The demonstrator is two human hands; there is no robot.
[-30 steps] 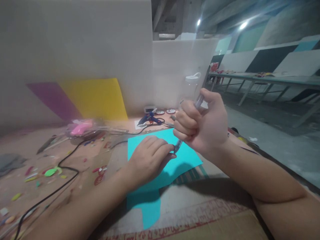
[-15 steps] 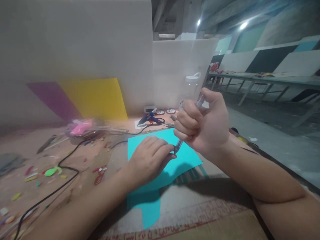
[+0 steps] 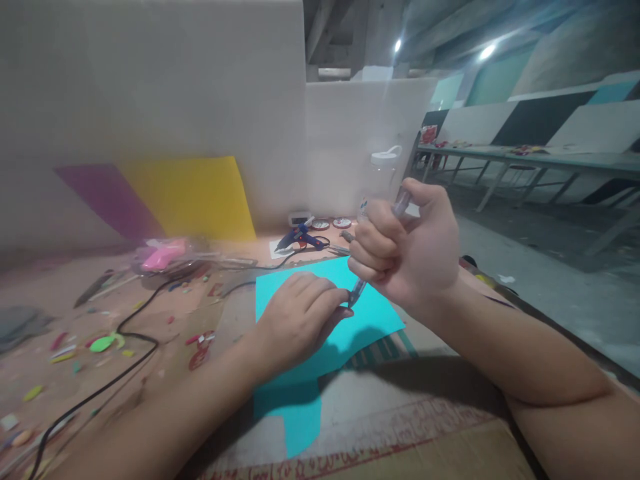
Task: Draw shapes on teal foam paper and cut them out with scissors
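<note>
My right hand point(image 3: 407, 250) fists a clear pen point(image 3: 359, 288) tilted tip-down, just beside my left hand point(image 3: 300, 317) fingers pressing flat on the turquoise sheet point(image 3: 373, 313).

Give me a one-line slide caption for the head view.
Right hand grips a clear pen tip-down on a turquoise sheet, left hand flat on it; glue gun behind.

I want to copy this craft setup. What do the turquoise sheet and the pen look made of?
Turquoise sheet: probably matte paper or thin craft foam; it lies flat, evenly coloured, without gloss. Pen, gripped in the right hand: clear plastic, since its barrel looks see-through.
</note>
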